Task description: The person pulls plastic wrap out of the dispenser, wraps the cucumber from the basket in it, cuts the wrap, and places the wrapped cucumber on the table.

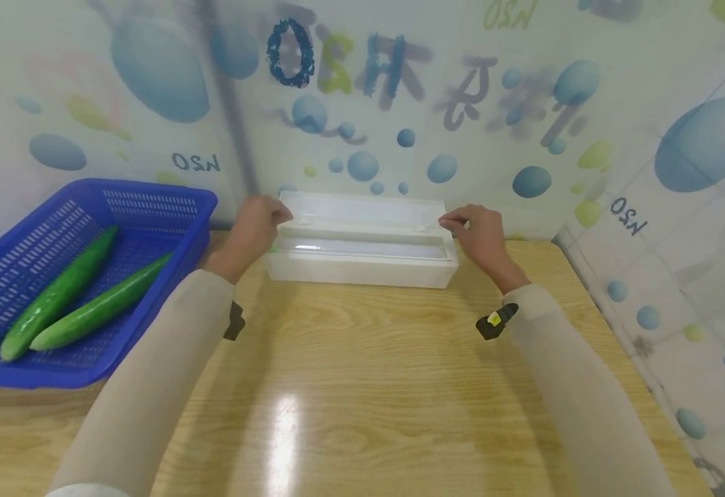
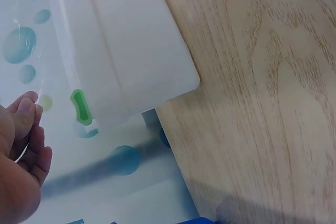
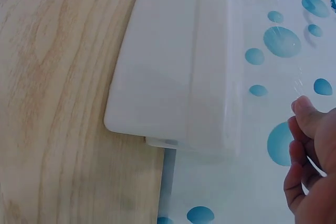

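Observation:
A long white cling film dispenser (image 1: 362,271) lies at the back of the table, its lid (image 1: 362,204) raised and a pale roll (image 1: 368,248) showing inside. My left hand (image 1: 253,224) pinches one corner of the clear cling film between thumb and fingertips at the dispenser's left end. At the right end, my right hand (image 1: 481,235) pinches the other corner. Faint creases of cling film (image 3: 298,83) run from the right fingertips in the right wrist view. A green slider (image 2: 81,107) sits on the dispenser's edge in the left wrist view, apart from my left hand.
On the left stands a blue plastic basket (image 1: 197,238) with two cucumbers (image 1: 64,290) in it. Behind the dispenser rises a wall (image 1: 362,138) printed with blue and green dots. The wooden table (image 1: 362,386) stretches toward me, with another wall (image 1: 679,276) along its right edge.

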Available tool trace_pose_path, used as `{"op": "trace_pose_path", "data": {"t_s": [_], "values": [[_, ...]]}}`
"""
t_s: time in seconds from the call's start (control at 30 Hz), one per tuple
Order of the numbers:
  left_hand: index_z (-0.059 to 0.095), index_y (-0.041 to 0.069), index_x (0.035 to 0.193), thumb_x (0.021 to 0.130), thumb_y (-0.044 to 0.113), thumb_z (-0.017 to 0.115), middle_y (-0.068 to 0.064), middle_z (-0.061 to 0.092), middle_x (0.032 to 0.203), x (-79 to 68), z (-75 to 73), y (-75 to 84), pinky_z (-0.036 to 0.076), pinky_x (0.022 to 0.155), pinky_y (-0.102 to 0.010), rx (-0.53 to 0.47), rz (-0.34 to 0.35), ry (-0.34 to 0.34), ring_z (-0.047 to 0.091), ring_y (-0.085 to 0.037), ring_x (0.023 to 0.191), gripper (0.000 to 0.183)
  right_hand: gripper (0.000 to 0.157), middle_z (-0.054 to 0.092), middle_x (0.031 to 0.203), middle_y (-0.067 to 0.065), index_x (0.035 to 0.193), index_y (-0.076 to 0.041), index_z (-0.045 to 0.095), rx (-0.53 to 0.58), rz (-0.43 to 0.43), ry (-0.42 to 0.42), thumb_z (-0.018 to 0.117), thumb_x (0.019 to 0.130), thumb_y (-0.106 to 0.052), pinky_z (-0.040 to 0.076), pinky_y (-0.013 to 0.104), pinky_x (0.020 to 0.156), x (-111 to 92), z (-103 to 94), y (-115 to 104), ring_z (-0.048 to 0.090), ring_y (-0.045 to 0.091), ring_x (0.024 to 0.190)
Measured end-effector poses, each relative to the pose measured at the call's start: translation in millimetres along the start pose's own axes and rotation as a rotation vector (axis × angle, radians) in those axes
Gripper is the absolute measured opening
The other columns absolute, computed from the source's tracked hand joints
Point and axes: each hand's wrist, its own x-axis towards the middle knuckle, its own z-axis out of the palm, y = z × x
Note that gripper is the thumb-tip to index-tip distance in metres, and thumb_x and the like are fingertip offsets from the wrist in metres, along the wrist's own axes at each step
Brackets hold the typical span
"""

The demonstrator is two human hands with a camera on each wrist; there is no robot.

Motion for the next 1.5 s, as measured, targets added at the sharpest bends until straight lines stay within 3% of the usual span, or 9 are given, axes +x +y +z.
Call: {"op": "trace_pose_path", "data": {"t_s": [0.27,0.57,0.87,1.2,1.5], "values": [[0.067,-0.007,0.107,0.093,-0.009,0.050,-0.023,0.063,0.108,-3.5,-8.7,7.0,0.040,0.096,-0.048,-0.025,-0.025,0.034,0.052,-0.038,0.107,0.022,0.020,0.070,0.087,0.013,0.097,-0.002,0.074,-0.007,0.001,0.022,0.068,0.090,-0.020,0.037,0.037,0.061,3.9,-10.1,-3.7,0.049,0.025,0.063],[0.067,-0.005,0.105,0.094,-0.003,0.053,-0.022,0.063,0.106,-3.9,-19.2,16.9,0.041,0.094,-0.046,-0.032,-0.009,0.135,0.053,-0.036,0.105,0.018,0.021,0.069,0.089,0.011,0.098,-0.005,0.074,0.018,0.045,0.032,0.067,0.091,-0.023,0.036,0.036,0.063,8.9,-23.6,-12.9,0.048,0.023,0.071],[0.065,-0.002,0.113,0.098,0.005,0.051,-0.019,0.058,0.112,-7.2,-34.8,31.7,0.039,0.097,-0.047,0.012,-0.075,0.137,0.049,-0.033,0.108,0.022,0.025,0.067,0.088,0.010,0.099,-0.006,0.074,0.051,0.046,0.048,0.066,0.091,-0.028,0.036,0.035,0.061,11.9,-37.6,-22.7,0.048,0.023,0.062],[0.067,-0.003,0.108,0.098,0.005,0.051,-0.018,0.060,0.106,-6.3,-50.5,38.0,0.038,0.095,-0.045,0.012,0.010,0.204,0.047,-0.032,0.106,0.020,0.029,0.066,0.093,0.011,0.102,-0.005,0.074,0.036,0.018,0.058,0.063,0.093,-0.031,0.034,0.035,0.058,16.6,-53.6,-32.1,0.043,0.024,0.062],[0.067,-0.001,0.110,0.098,0.005,0.050,-0.017,0.059,0.108,-5.4,-66.1,52.2,0.037,0.095,-0.045,0.027,0.005,0.222,0.046,-0.031,0.106,0.021,0.029,0.064,0.093,0.011,0.104,-0.005,0.073,0.046,0.002,0.091,0.062,0.094,-0.029,0.031,0.034,0.062,20.3,-69.8,-42.9,0.040,0.023,0.068]]}}
